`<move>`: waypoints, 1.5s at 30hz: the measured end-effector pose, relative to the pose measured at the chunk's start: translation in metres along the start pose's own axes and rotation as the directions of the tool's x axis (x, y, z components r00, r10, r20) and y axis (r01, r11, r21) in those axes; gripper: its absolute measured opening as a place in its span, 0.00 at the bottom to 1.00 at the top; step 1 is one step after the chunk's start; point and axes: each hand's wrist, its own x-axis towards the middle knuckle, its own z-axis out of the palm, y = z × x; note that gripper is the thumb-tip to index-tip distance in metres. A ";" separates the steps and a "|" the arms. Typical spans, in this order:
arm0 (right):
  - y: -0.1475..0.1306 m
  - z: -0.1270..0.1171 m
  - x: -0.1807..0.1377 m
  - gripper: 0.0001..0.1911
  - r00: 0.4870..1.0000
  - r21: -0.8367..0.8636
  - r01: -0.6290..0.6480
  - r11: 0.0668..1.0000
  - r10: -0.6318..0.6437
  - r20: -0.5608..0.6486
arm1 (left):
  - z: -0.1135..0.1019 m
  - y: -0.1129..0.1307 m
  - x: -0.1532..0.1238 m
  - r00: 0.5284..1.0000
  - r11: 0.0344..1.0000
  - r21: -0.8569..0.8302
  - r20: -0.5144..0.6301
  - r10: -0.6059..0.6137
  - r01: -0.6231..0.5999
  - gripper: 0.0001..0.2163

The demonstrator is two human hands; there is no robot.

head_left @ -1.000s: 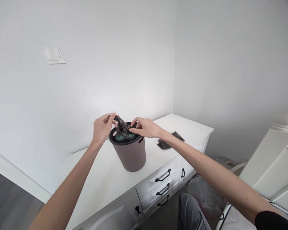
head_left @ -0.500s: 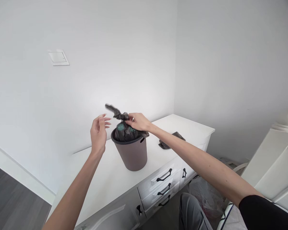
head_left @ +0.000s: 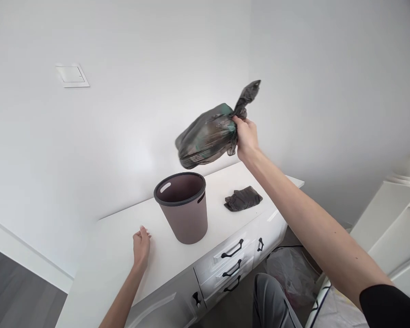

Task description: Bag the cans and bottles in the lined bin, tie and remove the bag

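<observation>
My right hand (head_left: 247,136) grips a full, knotted black garbage bag (head_left: 208,136) by its neck, holding it up in the air. The bag is tilted, its body swung out to the left above the trash can, and green and pale contents show through the thin plastic. Below it, apart from the bag, a brownish-purple trash can (head_left: 187,221) with a dark rim stands upright, its inside bare. My left hand (head_left: 141,243) is low at the left of the can, fingers curled closed, with nothing visible in them.
The can stands on a white cabinet top (head_left: 123,246) against the wall. A folded black plastic bag (head_left: 243,199) lies right of it. Drawers with black handles (head_left: 232,248) face me. A clear plastic bag (head_left: 290,271) sits on the floor; a white post (head_left: 392,214) rises at right.
The right hand has lifted the knotted garbage bag out of the trash can, up and to the right. My left hand has dropped from beside the bag and its fingers have curled in.
</observation>
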 end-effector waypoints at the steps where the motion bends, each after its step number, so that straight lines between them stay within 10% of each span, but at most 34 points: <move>1: 0.011 -0.005 -0.001 0.19 0.998 0.001 -0.030 1.000 0.030 -0.049 | 0.001 -0.007 -0.005 1.000 1.000 0.029 0.012 0.005 -0.006 0.22; 9: 0.119 -0.020 -0.054 0.14 0.977 -0.213 -0.209 0.954 0.194 -0.088 | 0.014 -0.032 -0.013 0.998 0.973 0.228 0.056 0.022 -0.034 0.20; 17: 0.209 -0.032 -0.071 0.10 0.848 -0.145 -0.525 0.839 0.503 -0.165 | 0.018 -0.044 -0.005 0.996 0.944 0.329 0.086 0.000 -0.029 0.22; 30: 0.230 -0.020 -0.041 0.20 0.818 -0.372 -0.554 0.745 0.570 -0.075 | 0.020 -0.046 -0.004 0.994 0.942 0.332 0.113 0.009 -0.046 0.24; 37: 0.233 -0.016 -0.051 0.24 0.894 -0.687 -0.358 0.632 0.444 -0.057 | 0.019 -0.041 -0.007 0.993 0.943 0.329 0.120 0.006 -0.045 0.23; 45: 0.257 -0.050 -0.059 0.23 0.900 -0.564 -0.412 0.715 0.417 -0.128 | 0.019 -0.040 -0.009 0.992 0.945 0.324 0.124 0.007 -0.047 0.24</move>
